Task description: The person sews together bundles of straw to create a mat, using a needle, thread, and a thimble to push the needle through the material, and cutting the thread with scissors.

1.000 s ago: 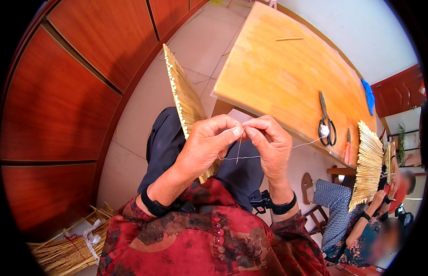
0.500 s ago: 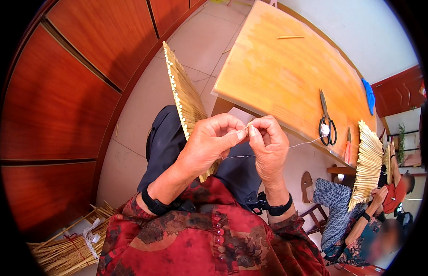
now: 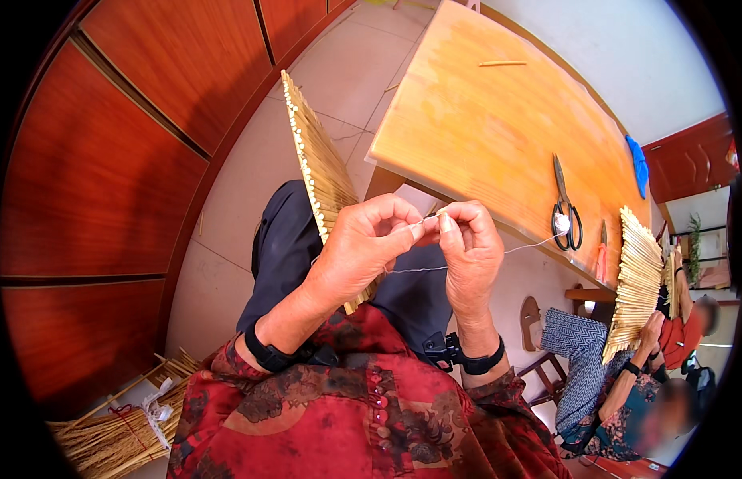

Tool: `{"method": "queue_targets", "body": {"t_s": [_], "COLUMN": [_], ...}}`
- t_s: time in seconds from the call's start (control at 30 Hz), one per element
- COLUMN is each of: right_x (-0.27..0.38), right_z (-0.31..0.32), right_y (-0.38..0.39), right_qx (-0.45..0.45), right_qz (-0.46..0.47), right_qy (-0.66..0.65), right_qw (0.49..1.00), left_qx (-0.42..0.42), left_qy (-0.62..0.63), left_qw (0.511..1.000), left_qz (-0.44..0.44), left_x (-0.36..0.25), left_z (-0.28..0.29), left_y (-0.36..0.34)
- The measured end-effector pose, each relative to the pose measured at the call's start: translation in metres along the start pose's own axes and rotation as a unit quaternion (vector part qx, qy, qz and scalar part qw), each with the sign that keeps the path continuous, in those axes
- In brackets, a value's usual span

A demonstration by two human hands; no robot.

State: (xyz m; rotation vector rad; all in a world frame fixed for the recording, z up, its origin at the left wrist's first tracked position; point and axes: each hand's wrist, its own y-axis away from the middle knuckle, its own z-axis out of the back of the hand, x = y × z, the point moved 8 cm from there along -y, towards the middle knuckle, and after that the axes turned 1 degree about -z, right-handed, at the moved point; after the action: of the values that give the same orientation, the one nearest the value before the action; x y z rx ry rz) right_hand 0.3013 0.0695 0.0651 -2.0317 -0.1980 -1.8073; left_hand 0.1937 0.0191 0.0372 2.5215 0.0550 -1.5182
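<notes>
My left hand [image 3: 357, 243] and my right hand [image 3: 471, 249] meet above my lap, thumb and forefinger pinched on each. A thin dark sliver [image 3: 430, 216] bridges the two pinches, with a pale bit by the right fingertips; both are too small to name. A white thread [image 3: 419, 271] runs from near my left hand, behind my right hand, to a small white thread ball [image 3: 562, 223] on the table. Against my left leg leans a mat of straw stalks [image 3: 329, 164], its cut ends along the left edge; my left hand covers part of it.
Black-handled scissors [image 3: 561, 188] and orange-handled pliers [image 3: 601, 254] lie on the wooden table [image 3: 475, 136], with a loose stalk [image 3: 503, 63] farther off. Straw bundles [image 3: 120, 427] sit at lower left beside red cabinets [image 3: 100, 191]. At right, a co-worker handles another stalk mat [image 3: 635, 279].
My fingertips have drawn slightly apart, showing the dark sliver between them. The stalk mat and thread ball stay put. The co-worker's hand has shifted a little at the other mat.
</notes>
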Motion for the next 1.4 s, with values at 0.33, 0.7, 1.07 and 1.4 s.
{"method": "queue_targets", "body": {"t_s": [0.33,0.7,1.07,1.4], "right_x": [-0.012,-0.012,-0.019,-0.022], "right_z": [0.001,-0.002,-0.001,0.005], "right_y": [0.003,0.004,0.003,0.001], "right_qx": [-0.01,0.043,0.034,-0.003], "right_qz": [-0.094,-0.065,-0.069,-0.074], "right_qy": [-0.169,-0.117,-0.1,-0.119], "right_qw": [0.981,0.99,0.992,0.99], "left_qx": [-0.033,-0.07,-0.079,-0.051], "left_qy": [-0.071,-0.251,-0.248,-0.24], "left_qw": [0.991,0.95,0.949,0.961], "left_qz": [-0.106,-0.171,-0.177,-0.125], "left_x": [-0.01,-0.031,-0.026,-0.017], "left_z": [0.0,-0.005,0.001,0.004], "left_y": [0.001,0.009,0.006,0.003]}}
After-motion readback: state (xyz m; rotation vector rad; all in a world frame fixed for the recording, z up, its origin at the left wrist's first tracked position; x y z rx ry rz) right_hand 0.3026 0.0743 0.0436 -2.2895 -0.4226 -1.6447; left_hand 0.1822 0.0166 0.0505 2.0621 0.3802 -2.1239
